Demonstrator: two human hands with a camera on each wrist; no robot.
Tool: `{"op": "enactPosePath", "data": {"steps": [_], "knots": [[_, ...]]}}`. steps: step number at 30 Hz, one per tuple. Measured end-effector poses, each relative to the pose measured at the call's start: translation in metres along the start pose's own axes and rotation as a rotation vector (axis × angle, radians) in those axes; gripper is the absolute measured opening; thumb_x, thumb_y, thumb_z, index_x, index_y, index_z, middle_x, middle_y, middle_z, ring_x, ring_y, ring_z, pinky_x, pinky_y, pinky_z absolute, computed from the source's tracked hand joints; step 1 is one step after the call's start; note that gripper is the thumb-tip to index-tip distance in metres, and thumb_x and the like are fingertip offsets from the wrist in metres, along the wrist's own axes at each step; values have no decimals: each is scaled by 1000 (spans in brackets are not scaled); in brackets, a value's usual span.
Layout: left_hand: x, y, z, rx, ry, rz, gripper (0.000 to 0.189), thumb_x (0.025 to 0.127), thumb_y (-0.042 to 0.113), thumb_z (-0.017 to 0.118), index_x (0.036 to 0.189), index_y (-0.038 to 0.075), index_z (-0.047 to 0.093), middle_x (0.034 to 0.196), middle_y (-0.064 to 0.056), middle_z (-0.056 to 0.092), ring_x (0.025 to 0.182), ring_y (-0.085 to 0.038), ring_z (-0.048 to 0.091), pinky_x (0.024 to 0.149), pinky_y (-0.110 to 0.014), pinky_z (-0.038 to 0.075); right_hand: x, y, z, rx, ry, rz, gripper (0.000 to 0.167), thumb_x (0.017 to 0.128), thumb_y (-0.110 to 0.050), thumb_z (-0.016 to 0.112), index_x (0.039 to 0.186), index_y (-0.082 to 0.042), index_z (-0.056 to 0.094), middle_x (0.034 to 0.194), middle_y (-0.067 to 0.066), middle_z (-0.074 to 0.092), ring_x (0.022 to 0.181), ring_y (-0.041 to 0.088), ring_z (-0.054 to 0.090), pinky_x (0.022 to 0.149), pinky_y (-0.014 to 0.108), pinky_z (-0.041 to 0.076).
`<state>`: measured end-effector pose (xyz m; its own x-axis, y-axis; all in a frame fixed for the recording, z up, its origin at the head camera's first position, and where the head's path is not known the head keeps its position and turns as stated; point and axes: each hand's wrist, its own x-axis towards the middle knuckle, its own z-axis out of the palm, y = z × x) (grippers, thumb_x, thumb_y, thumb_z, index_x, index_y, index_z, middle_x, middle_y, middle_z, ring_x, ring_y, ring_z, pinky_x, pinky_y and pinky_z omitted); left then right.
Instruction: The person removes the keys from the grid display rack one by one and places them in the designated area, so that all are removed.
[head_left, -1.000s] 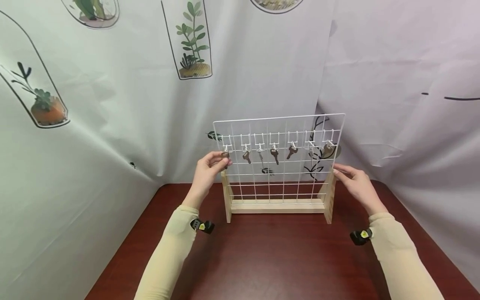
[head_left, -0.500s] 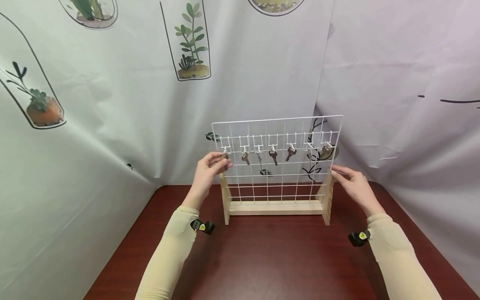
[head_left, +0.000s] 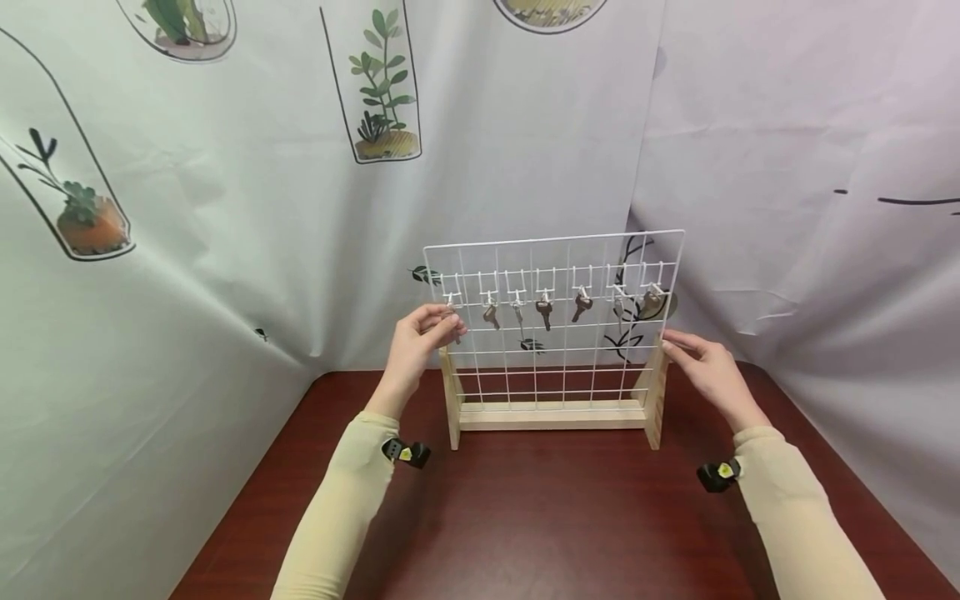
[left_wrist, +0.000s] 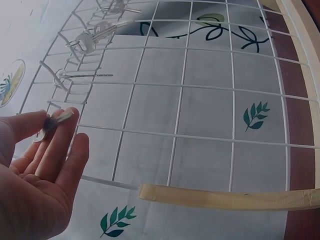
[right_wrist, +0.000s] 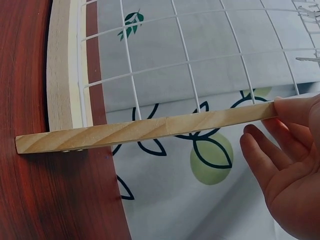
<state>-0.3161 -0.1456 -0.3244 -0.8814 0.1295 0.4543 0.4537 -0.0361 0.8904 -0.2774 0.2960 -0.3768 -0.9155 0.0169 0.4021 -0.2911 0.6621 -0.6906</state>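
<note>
A white wire grid rack (head_left: 566, 347) with wooden side posts stands on the table, and several keys hang from its row of hooks. At its left end my left hand (head_left: 416, 337) pinches a key (left_wrist: 56, 122) between thumb and fingers, just below the leftmost hook (head_left: 452, 298). Seen from the left wrist, that key's blade points away along the fingers. My right hand (head_left: 708, 362) holds the top of the right wooden post (right_wrist: 150, 131), thumb on one side and fingers on the other. Another key (head_left: 545, 310) hangs near the grid's middle.
The dark red table (head_left: 555, 508) reaches from the rack toward me. Behind it hangs a pale curtain (head_left: 525, 150) printed with plants, close to the back of the grid. A wooden crossbar (head_left: 551, 417) joins the posts low down.
My left fingers have shifted slightly on the key, which is more hidden behind them in the head view. The right hand keeps its hold on the post. The head view has moved slightly.
</note>
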Motion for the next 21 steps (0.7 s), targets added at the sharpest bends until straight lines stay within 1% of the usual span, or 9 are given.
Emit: {"op": "enactPosePath", "data": {"steps": [1,2,6,8,9,13,18,21], "knots": [[0,0,0,1,1,3,29,97,11,68,118,-8,62,92,-3,74,86,-13,73,85,-31,58,0,0,0,-2,1,-1,48,105,-34,56,138,-1,59,136,27,57,128,48,50,99,64,41],[-1,4,1,4,4,-4,28,97,10,68,117,-9,62,91,-3,75,86,-13,73,85,-30,58,0,0,0,-1,1,-1,48,105,-35,56,138,-1,59,136,27,57,128,48,50,99,64,41],[-2,5,1,12,15,-8,28,97,13,69,114,-9,62,89,0,75,86,-12,72,84,-28,57,0,1,0,-8,8,-11,47,104,-34,57,138,-1,60,135,28,57,128,49,50,99,64,40],[-4,6,0,20,15,-11,30,97,13,69,114,-9,61,90,-1,76,87,-13,72,85,-29,57,0,2,1,-10,15,-14,46,104,-34,57,137,-1,60,135,27,58,128,48,50,99,64,40],[-3,2,-1,20,15,-3,31,97,15,70,115,-9,62,90,0,76,87,-13,72,86,-30,57,-1,2,1,-11,17,-14,46,104,-33,57,137,-1,61,134,27,58,128,48,50,99,64,41],[-6,3,-2,35,17,4,33,96,15,70,115,-10,61,90,-3,76,85,-13,73,84,-30,58,-1,3,2,-10,19,-16,46,104,-33,58,136,0,61,134,27,59,128,48,50,99,63,41],[-7,5,-2,56,17,20,31,96,15,71,115,-8,63,90,-5,75,80,-14,74,79,-31,59,-2,2,2,-7,16,-11,46,104,-33,58,137,-1,61,135,27,58,129,48,49,100,64,40],[-6,6,-1,56,5,33,31,96,15,71,115,-8,63,88,-5,75,79,-15,74,80,-33,59,-1,2,1,-2,19,-8,47,104,-34,57,137,0,60,135,27,58,128,49,49,100,65,39]]}}
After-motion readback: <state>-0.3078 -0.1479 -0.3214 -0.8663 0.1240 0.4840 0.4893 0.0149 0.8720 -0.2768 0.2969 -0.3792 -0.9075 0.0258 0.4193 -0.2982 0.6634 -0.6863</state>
